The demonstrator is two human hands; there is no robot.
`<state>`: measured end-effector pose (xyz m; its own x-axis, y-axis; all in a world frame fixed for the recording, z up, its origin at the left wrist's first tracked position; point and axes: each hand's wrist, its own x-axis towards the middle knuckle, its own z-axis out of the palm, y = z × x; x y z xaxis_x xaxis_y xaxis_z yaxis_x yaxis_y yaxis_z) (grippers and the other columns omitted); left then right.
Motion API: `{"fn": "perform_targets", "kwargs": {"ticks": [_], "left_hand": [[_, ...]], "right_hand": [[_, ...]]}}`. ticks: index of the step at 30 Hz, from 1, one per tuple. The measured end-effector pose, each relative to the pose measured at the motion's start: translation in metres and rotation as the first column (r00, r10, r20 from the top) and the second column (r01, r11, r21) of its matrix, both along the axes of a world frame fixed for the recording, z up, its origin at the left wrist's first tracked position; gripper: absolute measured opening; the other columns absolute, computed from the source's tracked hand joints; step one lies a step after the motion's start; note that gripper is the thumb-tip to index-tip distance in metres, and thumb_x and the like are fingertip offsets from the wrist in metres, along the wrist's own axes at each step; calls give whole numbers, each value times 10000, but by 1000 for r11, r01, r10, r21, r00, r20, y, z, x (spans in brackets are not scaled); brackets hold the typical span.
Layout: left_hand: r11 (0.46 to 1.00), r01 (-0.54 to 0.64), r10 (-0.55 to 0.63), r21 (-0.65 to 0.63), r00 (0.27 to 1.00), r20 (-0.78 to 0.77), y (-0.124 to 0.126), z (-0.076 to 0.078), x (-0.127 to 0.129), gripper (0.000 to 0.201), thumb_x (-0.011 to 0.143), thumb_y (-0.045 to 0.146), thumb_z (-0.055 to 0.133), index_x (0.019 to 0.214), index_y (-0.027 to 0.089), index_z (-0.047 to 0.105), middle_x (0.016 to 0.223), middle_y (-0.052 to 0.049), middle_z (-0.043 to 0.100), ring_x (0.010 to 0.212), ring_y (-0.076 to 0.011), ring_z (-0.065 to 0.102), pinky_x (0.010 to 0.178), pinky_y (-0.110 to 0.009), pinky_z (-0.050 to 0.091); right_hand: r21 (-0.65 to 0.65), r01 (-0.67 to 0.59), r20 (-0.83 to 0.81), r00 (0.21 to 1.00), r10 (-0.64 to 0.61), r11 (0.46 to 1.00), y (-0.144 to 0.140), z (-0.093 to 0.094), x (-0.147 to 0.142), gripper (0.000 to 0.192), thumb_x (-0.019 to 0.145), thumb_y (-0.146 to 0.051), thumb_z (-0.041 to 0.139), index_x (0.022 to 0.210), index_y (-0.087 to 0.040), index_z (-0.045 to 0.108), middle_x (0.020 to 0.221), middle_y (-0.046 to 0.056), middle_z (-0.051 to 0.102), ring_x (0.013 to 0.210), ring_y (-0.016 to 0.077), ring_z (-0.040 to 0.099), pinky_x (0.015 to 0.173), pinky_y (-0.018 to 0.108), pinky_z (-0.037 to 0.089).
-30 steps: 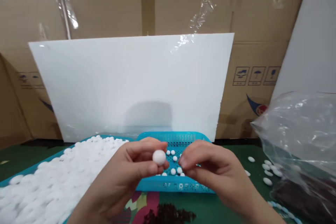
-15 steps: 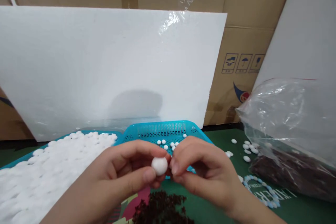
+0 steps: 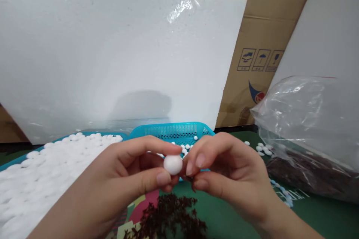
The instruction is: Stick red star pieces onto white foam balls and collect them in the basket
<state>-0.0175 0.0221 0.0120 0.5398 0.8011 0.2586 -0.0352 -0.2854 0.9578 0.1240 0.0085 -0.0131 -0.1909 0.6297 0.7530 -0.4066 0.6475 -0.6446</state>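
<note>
Forward reach is blocked by the upright white board [image 3: 112, 56]. The left side is taken by the tray of white balls [image 3: 42, 171], the right by the plastic bag [image 3: 308, 134]. Bare tabletop [image 3: 224, 216] lies open between the dark pile [image 3: 168, 218] and the bag.

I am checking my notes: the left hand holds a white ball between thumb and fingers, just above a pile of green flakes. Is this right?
Not quite. The head view shows the left hand holding the white ball, but the pile of flakes below is dark reddish-brown, not green.
</note>
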Motion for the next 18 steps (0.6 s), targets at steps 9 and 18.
{"fn": "perform_targets", "kwargs": {"ticks": [9, 18], "left_hand": [[996, -51, 53, 72, 998, -28, -2, 1, 3, 143, 522, 194, 595, 620, 300, 587, 539, 96, 587, 492, -33, 510, 432, -70, 398], [992, -63, 68, 108, 997, -46, -5, -1, -3, 148, 552, 200, 575, 643, 317, 581, 587, 96, 599, 545, -45, 533, 462, -80, 408]], "right_hand": [[-96, -15, -58, 998, 10, 995, 0, -2, -3, 196, 549, -27, 554, 601, -212, 517, 596, -54, 533, 552, 34, 511, 520, 118, 432], [-55, -16, -13, 1000, 15, 998, -5, -1, -2, 185, 575, -22, 526, 593, -203, 492, 606, -45, 518, 571, 35, 511, 537, 123, 437]]}}
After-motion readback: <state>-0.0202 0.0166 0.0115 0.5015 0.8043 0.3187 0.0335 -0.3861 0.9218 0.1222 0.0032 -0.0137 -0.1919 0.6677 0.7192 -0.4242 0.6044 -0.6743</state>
